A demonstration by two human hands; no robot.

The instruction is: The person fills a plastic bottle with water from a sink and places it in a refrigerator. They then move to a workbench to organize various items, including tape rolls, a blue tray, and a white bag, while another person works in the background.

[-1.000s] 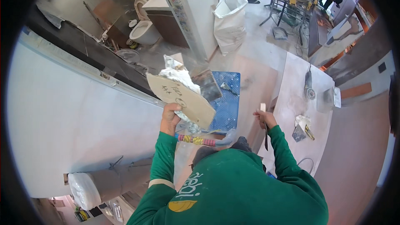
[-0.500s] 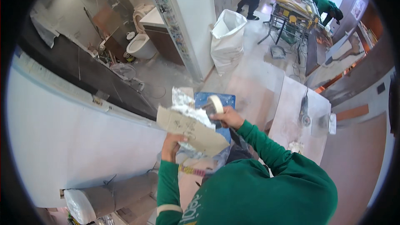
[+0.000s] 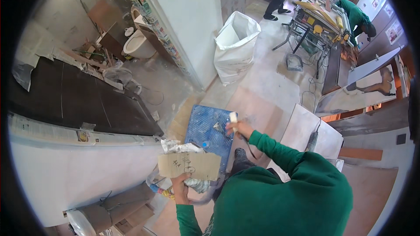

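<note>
white sack (image 3: 236,48) stands open; left hand (image 3: 180,184) holds cardboard (image 3: 189,166).

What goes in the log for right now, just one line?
left hand: holds cardboard piece | right hand: holds white-handled tool over blue board

ahead: blue board (image 3: 205,129) blocks | left: white wall (image 3: 78,170) | right: floor open

Brown cardboard sign (image 3: 189,166) sits beside white sack (image 3: 236,46).
</note>
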